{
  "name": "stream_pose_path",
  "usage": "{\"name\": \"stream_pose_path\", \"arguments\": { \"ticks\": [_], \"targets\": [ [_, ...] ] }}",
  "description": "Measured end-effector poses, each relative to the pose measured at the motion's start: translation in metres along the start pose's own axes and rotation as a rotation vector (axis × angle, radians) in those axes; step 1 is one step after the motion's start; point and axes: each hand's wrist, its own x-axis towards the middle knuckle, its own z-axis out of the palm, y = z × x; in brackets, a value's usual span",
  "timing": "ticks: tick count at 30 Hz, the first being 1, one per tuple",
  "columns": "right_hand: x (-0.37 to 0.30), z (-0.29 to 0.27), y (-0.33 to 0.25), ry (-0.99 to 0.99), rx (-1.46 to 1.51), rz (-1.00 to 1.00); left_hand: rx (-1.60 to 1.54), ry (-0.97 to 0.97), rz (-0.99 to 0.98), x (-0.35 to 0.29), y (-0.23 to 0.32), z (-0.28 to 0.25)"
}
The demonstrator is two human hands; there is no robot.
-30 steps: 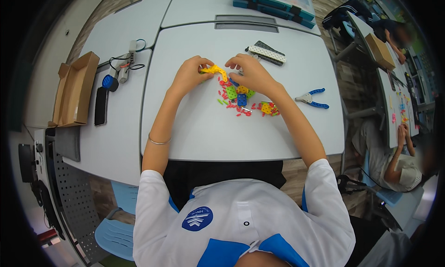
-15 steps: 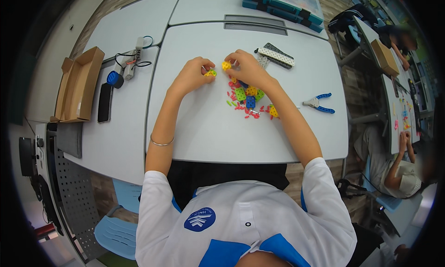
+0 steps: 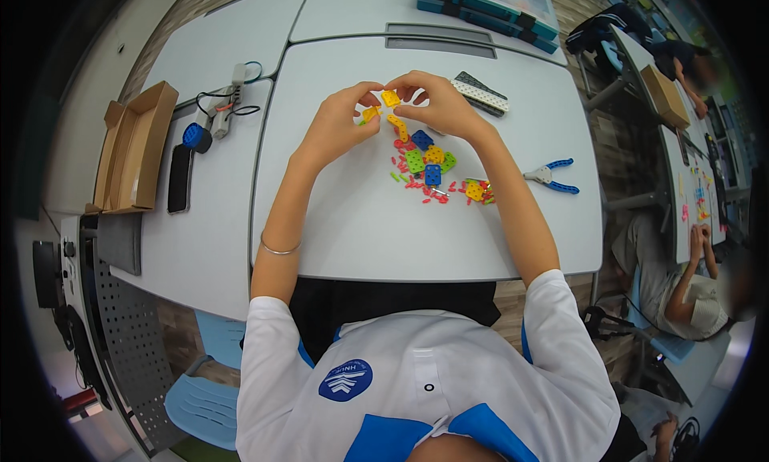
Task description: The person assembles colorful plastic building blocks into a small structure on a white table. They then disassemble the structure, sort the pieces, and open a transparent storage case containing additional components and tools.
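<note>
My left hand [image 3: 340, 125] pinches a small yellow-and-green building piece [image 3: 370, 115] between thumb and fingers. Close beside it, my right hand [image 3: 439, 105] grips a yellow building block [image 3: 391, 98] with holes in its face. The two hands almost meet above the far middle of the table. Just below them lies a yellow plate-like piece [image 3: 398, 129]. Nearer to me is a loose heap with a blue block [image 3: 433, 175], a green block [image 3: 415, 161] and several red pegs [image 3: 436, 196]. Another yellow block [image 3: 474, 191] lies beside my right forearm.
Blue-handled pliers [image 3: 553, 176] lie right of my right forearm. White and dark perforated beams [image 3: 481, 96] rest behind my right hand. A teal case [image 3: 485, 13] sits at the back. Leftward are a phone [image 3: 181, 177], a power strip [image 3: 223, 119] and a cardboard box [image 3: 136, 153].
My right hand has moved up and slightly left with its yellow block, and my left hand has shifted toward it. The heap beneath, with a blue block and yellow plate-like piece, shows more fully.
</note>
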Motion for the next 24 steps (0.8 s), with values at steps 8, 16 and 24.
{"name": "stream_pose_path", "arguments": {
  "ticks": [8,16,24],
  "targets": [
    [-0.003,-0.013,-0.006,-0.008,-0.037,0.034,-0.195,0.022,-0.040,0.005,-0.011,0.011],
    [-0.004,-0.002,-0.014,0.034,-0.092,0.038,-0.655,0.034,-0.364,0.006,-0.007,0.021],
    [-0.006,0.009,-0.009,0.116,-0.408,-0.011,-0.820,0.075,-0.319,0.007,-0.011,0.028]
  ]
}}
